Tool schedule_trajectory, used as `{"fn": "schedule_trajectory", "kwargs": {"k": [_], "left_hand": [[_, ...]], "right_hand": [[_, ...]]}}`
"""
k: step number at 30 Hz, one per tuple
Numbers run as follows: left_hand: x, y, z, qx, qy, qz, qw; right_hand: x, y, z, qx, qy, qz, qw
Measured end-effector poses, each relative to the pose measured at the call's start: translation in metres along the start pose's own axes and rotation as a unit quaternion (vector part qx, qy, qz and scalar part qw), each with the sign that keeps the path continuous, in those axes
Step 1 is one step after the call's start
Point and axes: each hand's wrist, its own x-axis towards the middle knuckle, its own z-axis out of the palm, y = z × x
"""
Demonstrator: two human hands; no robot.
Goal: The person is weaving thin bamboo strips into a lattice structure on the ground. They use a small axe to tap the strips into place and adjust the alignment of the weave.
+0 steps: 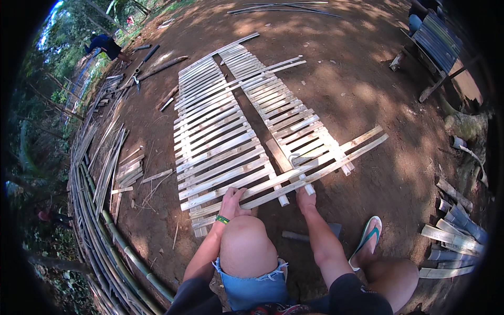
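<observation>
A large slatted bamboo panel point(210, 142) lies on the ground before me, in two halves with a lengthwise gap between them. Long pale bamboo strips point(362, 149) cross its near end and stick out to the right. My left hand point(231, 202), wearing a green and yellow wristband, has its fingers curled on a strip at the near edge. Close to the panel's middle rail end, my right hand point(305, 200) is closed; its fingers are partly hidden under the strips, and what it grips is unclear. A greyish curved shape point(304, 160) shows just beyond it, too indistinct to name.
A flat grey blade with a handle point(296, 236) lies beneath my right forearm. Long bamboo poles point(118, 241) and loose strips point(107, 168) line the left. Split bamboo pieces point(451, 241) are piled right, below a bamboo bench point(436, 42). A person point(105, 46) bends at the far left.
</observation>
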Motion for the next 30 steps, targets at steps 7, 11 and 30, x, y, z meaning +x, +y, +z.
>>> {"fn": "schedule_trajectory", "kwargs": {"k": [7, 11, 30], "left_hand": [[-0.067, -0.037, -0.023, 0.038, -0.012, -0.106, 0.994], [-0.030, -0.039, 0.020, -0.007, -0.019, -0.103, 0.994], [-0.012, -0.024, 0.026, 0.023, -0.152, -0.223, 0.963]], "right_hand": [[0.003, -0.034, 0.011, 0.303, -0.196, 0.064, 0.930], [0.013, 0.019, 0.025, 0.606, -0.114, 0.135, 0.776], [0.007, 0.003, -0.011, 0.648, -0.058, 0.210, 0.730]]}}
